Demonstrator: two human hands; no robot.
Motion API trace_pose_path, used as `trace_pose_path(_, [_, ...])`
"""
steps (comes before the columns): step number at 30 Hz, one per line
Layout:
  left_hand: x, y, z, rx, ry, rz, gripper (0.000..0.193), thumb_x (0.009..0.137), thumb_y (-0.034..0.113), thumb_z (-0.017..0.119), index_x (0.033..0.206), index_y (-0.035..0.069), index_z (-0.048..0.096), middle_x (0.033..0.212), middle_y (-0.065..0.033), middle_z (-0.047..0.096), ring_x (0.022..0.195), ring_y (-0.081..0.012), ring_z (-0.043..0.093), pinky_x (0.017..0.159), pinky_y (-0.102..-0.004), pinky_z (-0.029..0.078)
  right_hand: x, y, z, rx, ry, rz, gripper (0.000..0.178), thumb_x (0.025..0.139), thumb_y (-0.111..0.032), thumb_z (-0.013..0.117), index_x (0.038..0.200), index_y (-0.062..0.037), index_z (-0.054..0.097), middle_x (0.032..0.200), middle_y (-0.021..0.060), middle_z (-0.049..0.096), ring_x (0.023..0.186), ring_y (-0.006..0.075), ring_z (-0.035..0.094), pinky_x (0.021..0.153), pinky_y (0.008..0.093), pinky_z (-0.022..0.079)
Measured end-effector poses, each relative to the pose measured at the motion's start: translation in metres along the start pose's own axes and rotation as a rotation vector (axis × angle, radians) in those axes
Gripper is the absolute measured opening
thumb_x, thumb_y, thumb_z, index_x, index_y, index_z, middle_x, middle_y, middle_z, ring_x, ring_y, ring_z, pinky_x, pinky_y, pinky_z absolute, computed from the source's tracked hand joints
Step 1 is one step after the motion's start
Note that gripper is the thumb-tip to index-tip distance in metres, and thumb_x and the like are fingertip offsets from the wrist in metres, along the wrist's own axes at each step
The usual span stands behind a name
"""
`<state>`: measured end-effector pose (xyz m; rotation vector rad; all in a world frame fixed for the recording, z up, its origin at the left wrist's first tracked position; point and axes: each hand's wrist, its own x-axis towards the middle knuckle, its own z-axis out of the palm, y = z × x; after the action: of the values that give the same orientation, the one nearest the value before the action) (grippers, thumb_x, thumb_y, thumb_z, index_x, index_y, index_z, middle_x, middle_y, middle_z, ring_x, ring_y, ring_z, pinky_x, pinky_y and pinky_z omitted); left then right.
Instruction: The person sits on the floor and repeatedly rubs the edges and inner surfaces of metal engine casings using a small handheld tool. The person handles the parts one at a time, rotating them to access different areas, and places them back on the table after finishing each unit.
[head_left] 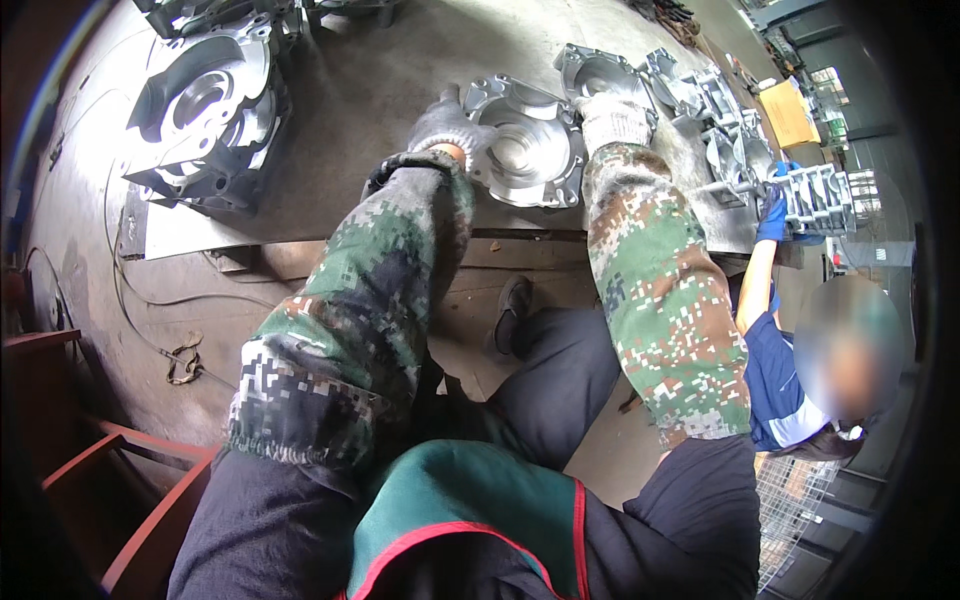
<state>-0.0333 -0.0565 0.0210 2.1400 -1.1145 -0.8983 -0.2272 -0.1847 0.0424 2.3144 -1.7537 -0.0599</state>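
A silver metal casting with a round bowl-like hollow lies on the metal-topped table in front of me. At its left edge is my left hand in a grey glove, thumb over the rim and fingers along the side. My right hand, in a pale glove, reaches to the casting's right side. Its fingers are lost in glare and overlap a second casting just behind. Both my forearms wear camouflage sleeve covers.
Stacked castings stand at the table's left. More castings line the right side. There a co-worker's blue-gloved hand touches a ribbed casting. A yellow box sits beyond. Cables and a red metal frame are at left.
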Motion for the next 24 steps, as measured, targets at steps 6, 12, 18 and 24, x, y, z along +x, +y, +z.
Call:
trace_pose_path(6, [0.010,-0.028,0.006,-0.057,0.043,-0.015,0.066,0.075,0.019,0.067,0.138,0.019,0.050,0.129,-0.0137,0.062,0.121,-0.0313,0.058,0.103,-0.0377,0.046,0.011,-0.026,0.032,-0.046,0.093,-0.118,0.032,0.087,-0.038,0.055,0.098,-0.0112,0.069,0.107,0.0152,0.064,0.099,0.0335,0.062,0.084,0.0474,0.050])
trace_pose_path(12, [0.010,-0.014,0.016,-0.128,0.019,0.042,0.058,0.077,0.015,0.064,0.134,0.019,0.053,0.125,-0.0130,0.064,0.119,-0.0310,0.059,0.101,-0.0381,0.047,0.022,-0.001,0.045,-0.199,0.254,-0.123,0.024,0.083,-0.030,0.056,0.085,-0.0101,0.069,0.092,0.0150,0.065,0.087,0.0345,0.063,0.076,0.0485,0.051])
trace_pose_path(18, [0.010,-0.022,0.010,-0.119,0.046,-0.008,0.058,0.078,0.015,0.063,0.134,0.019,0.053,0.125,-0.0137,0.064,0.119,-0.0316,0.059,0.101,-0.0385,0.047,0.024,-0.014,0.073,-0.259,0.430,-0.155,0.019,0.079,-0.024,0.058,0.075,-0.0087,0.069,0.081,0.0164,0.066,0.077,0.0367,0.064,0.071,0.0498,0.051])
trace_pose_path(24, [0.012,-0.020,0.014,-0.104,0.034,0.020,0.060,0.078,0.015,0.063,0.137,0.020,0.052,0.126,-0.0140,0.063,0.119,-0.0315,0.059,0.102,-0.0382,0.046,0.005,-0.005,0.037,-0.259,0.218,-0.212,0.027,0.083,-0.033,0.058,0.094,-0.0102,0.070,0.095,0.0154,0.067,0.088,0.0355,0.064,0.080,0.0481,0.051])
